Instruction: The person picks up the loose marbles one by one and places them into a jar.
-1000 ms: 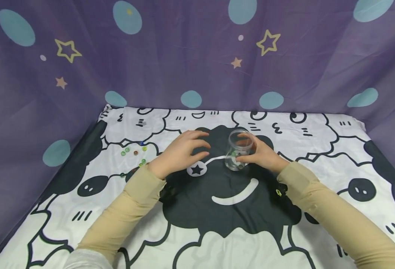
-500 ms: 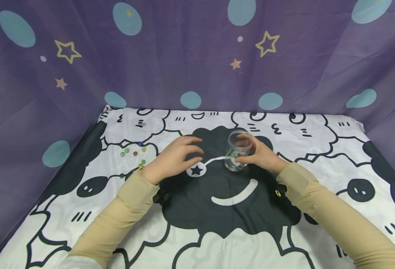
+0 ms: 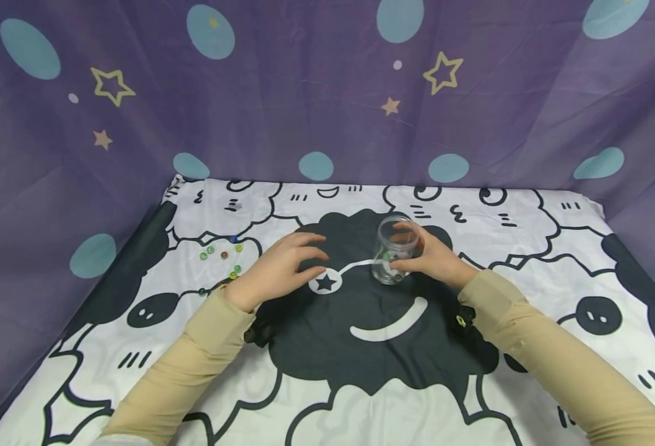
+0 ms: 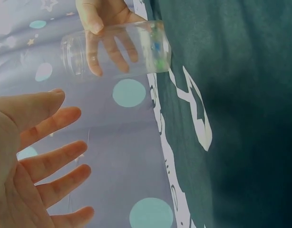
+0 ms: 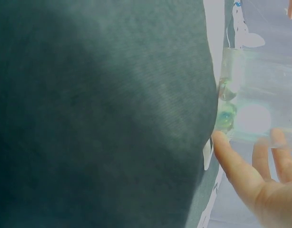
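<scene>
A clear jar [image 3: 385, 271] stands upright on the dark printed patch of the cloth, with a few marbles [image 5: 226, 117] at its bottom. My right hand [image 3: 438, 259] grips the jar from the right side, thumb toward the front. To the left, my left hand [image 3: 274, 271] hovers over the cloth, fingers spread and slightly bent, holding nothing. In the left wrist view that hand [image 4: 27, 161] is apart from the jar [image 4: 158, 50]. Several loose glass marbles, including a brown one [image 3: 224, 255] and a blue one [image 3: 234, 239], lie left of my left hand.
A black-and-white cartoon cloth [image 3: 283, 409] covers the table. Behind it and along the sides hangs a purple curtain [image 3: 327, 111] with stars and blue ovals. My left forearm [image 3: 188, 365] passes close to the nearest marbles.
My left hand has drawn back to the left and slightly down, away from the jar and nearer the loose marbles. My right hand and the jar have stayed in place.
</scene>
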The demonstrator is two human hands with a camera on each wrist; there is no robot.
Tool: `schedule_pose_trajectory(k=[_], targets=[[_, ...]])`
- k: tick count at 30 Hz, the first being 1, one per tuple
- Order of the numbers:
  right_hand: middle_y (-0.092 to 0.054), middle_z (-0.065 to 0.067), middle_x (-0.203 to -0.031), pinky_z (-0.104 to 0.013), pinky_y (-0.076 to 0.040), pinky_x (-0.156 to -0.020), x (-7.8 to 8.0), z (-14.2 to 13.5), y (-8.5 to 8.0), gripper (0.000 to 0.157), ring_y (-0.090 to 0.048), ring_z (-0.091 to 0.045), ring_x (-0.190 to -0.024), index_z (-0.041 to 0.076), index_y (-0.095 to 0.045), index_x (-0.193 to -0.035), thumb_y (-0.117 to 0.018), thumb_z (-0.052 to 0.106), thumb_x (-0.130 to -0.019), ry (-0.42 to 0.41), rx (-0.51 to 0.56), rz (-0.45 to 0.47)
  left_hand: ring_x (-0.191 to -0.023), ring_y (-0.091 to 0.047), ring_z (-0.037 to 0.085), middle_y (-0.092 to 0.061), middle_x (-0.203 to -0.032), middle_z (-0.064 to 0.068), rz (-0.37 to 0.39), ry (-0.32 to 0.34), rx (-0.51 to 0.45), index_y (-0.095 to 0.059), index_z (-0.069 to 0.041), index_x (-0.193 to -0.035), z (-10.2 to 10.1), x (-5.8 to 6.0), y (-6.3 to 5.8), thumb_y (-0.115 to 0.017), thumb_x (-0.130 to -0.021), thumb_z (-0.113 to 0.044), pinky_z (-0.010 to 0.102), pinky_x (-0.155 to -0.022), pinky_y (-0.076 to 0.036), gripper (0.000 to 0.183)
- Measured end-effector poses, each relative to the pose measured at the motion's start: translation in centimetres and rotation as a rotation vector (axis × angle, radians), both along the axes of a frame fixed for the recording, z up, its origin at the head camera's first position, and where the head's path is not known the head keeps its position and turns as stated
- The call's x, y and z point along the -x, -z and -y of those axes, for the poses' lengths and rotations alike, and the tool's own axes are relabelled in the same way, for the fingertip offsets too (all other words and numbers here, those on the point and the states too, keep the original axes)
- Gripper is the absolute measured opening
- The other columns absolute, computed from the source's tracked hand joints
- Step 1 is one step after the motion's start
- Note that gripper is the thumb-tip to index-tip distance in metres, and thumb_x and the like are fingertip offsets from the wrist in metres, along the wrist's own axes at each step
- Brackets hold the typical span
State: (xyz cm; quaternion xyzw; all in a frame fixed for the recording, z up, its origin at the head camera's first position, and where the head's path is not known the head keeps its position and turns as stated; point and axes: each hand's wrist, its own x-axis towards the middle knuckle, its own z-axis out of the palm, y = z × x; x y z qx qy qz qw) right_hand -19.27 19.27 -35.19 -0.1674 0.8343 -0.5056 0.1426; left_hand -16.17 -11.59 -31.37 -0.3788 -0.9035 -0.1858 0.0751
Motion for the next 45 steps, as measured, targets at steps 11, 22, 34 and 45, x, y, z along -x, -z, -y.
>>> schedule_pose_trajectory(k=[11, 22, 34, 45], targets=[[-0.045, -0.015, -0.141, -0.035, -0.051, -0.08, 0.0, 0.0, 0.0, 0.079, -0.049, -0.033, -0.12, 0.013, -0.03, -0.145, -0.076, 0.017, -0.081, -0.001, 0.014, -0.002, -0.122, -0.051, 0.032, -0.055, -0.132, 0.015, 0.018, -0.04, 0.01, -0.071, -0.009, -0.105, 1.7, -0.3, -0.2, -0.069, -0.087, -0.02, 0.047, -0.103, -0.043, 0.021], [-0.045, -0.014, -0.141, -0.034, -0.051, -0.079, 0.1, 0.1, 0.0, 0.079, -0.049, -0.032, -0.118, 0.015, -0.031, -0.145, -0.076, 0.017, -0.081, 0.0, 0.013, 0.002, -0.122, -0.051, 0.033, -0.054, -0.133, 0.016, 0.015, -0.071, 0.034, -0.07, -0.009, -0.106, 3.8, -0.4, -0.4, -0.069, -0.088, -0.021, 0.046, -0.095, -0.047, 0.022], [-0.045, -0.013, -0.142, -0.035, -0.05, -0.078, 0.3, 0.0, 0.2, 0.079, -0.049, -0.032, -0.119, 0.016, -0.031, -0.145, -0.076, 0.019, -0.081, 0.002, 0.01, -0.006, -0.121, -0.051, 0.036, -0.055, -0.13, 0.017, 0.02, -0.117, 0.063, -0.072, -0.008, -0.104, 5.5, -0.3, -0.5, -0.069, -0.088, -0.019, 0.05, -0.101, -0.044, 0.02], [-0.045, -0.013, -0.143, -0.036, -0.05, -0.082, 0.2, -0.1, 0.4, 0.079, -0.048, -0.032, -0.122, 0.015, -0.031, -0.145, -0.077, 0.018, -0.08, 0.007, 0.012, -0.004, -0.123, -0.05, 0.037, -0.054, -0.133, 0.019, 0.064, -0.168, 0.09, -0.071, -0.006, -0.107, 6.9, -0.2, 0.2, -0.066, -0.09, -0.019, 0.051, -0.099, -0.044, 0.022]])
